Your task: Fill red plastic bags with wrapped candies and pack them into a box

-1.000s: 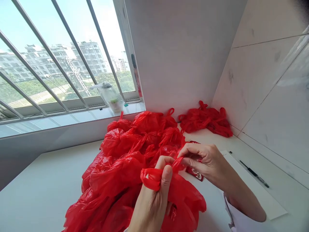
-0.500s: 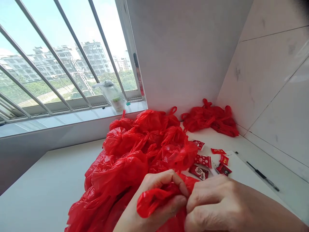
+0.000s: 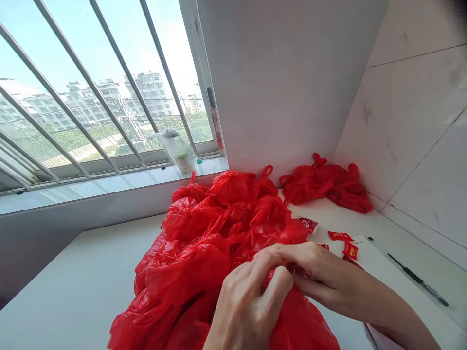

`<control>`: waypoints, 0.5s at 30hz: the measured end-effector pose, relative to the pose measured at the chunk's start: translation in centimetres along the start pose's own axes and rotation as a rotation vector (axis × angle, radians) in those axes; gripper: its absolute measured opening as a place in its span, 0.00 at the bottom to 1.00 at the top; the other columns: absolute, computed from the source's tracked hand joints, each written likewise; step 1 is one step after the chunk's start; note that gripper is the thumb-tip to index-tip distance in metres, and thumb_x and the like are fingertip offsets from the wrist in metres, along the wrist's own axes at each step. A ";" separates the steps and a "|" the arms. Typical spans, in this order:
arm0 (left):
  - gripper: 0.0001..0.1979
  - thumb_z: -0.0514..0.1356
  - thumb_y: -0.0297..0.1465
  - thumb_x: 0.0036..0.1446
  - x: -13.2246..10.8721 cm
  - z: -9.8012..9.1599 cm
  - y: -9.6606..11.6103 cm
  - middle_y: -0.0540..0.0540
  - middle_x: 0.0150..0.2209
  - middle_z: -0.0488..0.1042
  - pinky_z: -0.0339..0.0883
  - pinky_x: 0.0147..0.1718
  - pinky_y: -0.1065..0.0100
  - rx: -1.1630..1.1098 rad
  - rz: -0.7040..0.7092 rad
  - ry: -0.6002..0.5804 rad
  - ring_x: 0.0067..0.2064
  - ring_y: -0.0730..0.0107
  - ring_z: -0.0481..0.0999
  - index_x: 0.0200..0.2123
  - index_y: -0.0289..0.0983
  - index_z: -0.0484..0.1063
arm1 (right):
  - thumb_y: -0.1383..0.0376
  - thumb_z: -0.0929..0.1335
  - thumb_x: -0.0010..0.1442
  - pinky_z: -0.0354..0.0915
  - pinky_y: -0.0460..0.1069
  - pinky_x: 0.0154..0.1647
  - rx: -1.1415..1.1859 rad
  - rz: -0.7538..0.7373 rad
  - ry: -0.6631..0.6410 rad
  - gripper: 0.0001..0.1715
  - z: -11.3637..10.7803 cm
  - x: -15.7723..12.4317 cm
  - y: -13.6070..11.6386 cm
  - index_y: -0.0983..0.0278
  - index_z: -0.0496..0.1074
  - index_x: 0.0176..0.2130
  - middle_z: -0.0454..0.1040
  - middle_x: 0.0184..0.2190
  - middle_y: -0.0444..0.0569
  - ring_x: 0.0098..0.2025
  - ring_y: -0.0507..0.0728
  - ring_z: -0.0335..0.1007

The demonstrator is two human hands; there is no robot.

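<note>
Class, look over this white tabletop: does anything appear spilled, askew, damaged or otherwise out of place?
Slightly, perhaps: small red printed packets lie loose at mixed angles beyond the right hand, looking scattered. No spill or damage shows.

Thin, glossy, crinkled plastic bags [image 3: 197, 260]

Daylight is admitted through the barred window [image 3: 126, 68] beyond the far edge of the table [image 3: 83, 287], where the sky [image 3: 175, 34] is partly washed out; pale streaks are cast along the sill [image 3: 109, 183]. Glossy highlights are scattered over the red bags [image 3: 204, 253]; the view's upper right corner is darkened.
</note>
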State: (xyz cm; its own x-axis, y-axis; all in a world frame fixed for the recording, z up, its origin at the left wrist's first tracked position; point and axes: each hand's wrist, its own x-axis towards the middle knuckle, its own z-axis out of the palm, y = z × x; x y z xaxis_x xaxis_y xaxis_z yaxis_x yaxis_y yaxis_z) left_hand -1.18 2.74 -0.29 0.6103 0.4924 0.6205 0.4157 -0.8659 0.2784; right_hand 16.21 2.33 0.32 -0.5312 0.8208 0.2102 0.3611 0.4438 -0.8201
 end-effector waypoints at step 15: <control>0.02 0.52 0.27 0.63 -0.8 -2.0 1.6 0.45 0.48 0.64 0.69 0.41 0.69 -0.074 -0.401 -0.447 0.42 0.69 0.72 0.39 0.39 0.62 | 0.65 0.64 0.65 0.61 0.44 0.32 -0.312 0.094 0.084 0.11 -1.3 -1.3 1.4 0.58 0.76 0.37 0.73 0.31 0.43 0.30 0.49 0.67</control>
State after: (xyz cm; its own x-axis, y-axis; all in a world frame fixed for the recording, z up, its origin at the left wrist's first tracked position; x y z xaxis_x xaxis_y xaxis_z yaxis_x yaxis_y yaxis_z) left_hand -2.34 0.80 1.12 0.6467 0.7570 0.0930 0.6337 -0.6012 0.4869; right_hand 18.38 2.39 -0.42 -0.4237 0.8845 0.1952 0.6301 0.4426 -0.6380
